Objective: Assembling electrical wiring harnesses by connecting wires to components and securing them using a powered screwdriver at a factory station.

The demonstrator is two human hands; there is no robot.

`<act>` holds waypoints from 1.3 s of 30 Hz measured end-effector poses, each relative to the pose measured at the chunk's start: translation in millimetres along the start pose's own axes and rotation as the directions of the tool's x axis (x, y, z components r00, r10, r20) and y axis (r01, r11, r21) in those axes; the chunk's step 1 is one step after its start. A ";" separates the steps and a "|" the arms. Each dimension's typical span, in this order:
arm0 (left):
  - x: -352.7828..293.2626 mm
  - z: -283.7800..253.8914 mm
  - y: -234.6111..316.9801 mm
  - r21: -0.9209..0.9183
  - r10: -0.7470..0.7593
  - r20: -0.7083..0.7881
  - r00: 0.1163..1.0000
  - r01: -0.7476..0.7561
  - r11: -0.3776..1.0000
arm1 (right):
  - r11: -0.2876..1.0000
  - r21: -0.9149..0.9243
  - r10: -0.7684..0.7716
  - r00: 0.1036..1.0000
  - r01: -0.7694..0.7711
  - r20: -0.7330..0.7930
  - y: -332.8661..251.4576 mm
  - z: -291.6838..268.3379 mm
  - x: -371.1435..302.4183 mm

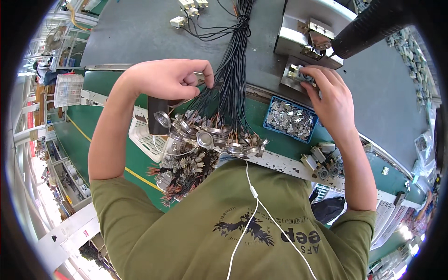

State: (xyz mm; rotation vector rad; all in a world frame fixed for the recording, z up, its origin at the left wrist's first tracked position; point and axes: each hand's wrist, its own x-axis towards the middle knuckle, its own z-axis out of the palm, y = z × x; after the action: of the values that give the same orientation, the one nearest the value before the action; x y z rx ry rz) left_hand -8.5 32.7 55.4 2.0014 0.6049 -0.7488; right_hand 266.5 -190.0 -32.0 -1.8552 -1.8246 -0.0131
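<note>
On the dark grey workbench (pixel 154 32), a thick bundle of black wires (pixel 233 60) runs down from the far edge toward the person and fans out near the bench's front rim. The left hand (pixel 172 78) is curled into a loose fist, thumb and fingertips pinched on a few strands at the left side of that fan. Below the hand, the wire ends carry round silver disc-shaped parts with metal tabs (pixel 205 135) — they lie heaped in a row along the bench edge, with more of them hanging over it against the olive green shirt (pixel 196 233). The right hand (pixel 329 100) reaches forward to a small metal fixture (pixel 295 72) on the bench, fingers bent and closed around a small metal piece at it; what exactly sits between the fingertips cannot be made out. Just left of that wrist stands a blue tray of small silver metal clips (pixel 290 119), and near the right forearm lies a cluster of small grey block-shaped parts (pixel 322 161). Behind the fixture sits a grey metal press block (pixel 310 37), with a black ribbed hose (pixel 373 23) slanting over it. A white earphone cord (pixel 252 196) trails down the shirt.
</note>
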 end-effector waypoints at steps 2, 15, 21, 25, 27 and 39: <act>1.1 3.6 0.1 -0.043 -0.007 0.016 1.000 0.008 0.999 | 1.000 0.011 -0.003 1.000 0.003 0.002 -5.6 -1.1 -1.0; 8.6 10.6 -1.2 -0.356 0.156 0.071 0.985 -0.121 0.927 | 0.722 0.630 -0.325 0.944 0.287 -0.057 -123.1 24.4 32.4; 14.0 17.7 -6.2 -0.276 0.210 0.020 0.977 -0.197 0.941 | 0.728 0.547 -0.376 0.908 0.413 -0.186 -115.3 25.6 25.0; 17.3 25.7 -6.7 -0.381 0.282 -0.052 0.958 -0.281 0.881 | 0.728 0.540 -0.349 0.906 0.423 -0.240 -108.6 24.6 14.9; 21.3 23.4 -0.9 -0.327 0.330 -0.072 0.941 -0.334 0.884 | 0.756 0.545 -0.308 0.932 0.363 -0.193 -107.3 20.2 13.5; 12.2 19.2 8.8 0.355 0.309 -0.203 0.929 -0.224 0.907 | 0.758 0.557 -0.468 0.878 0.339 0.103 -101.2 2.3 -7.9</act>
State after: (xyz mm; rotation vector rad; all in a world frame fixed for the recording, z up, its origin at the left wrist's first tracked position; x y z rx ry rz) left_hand 0.6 13.4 43.7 2.4531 0.3494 -0.4448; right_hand 170.7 -202.1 -0.5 -1.0878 -2.0965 0.5243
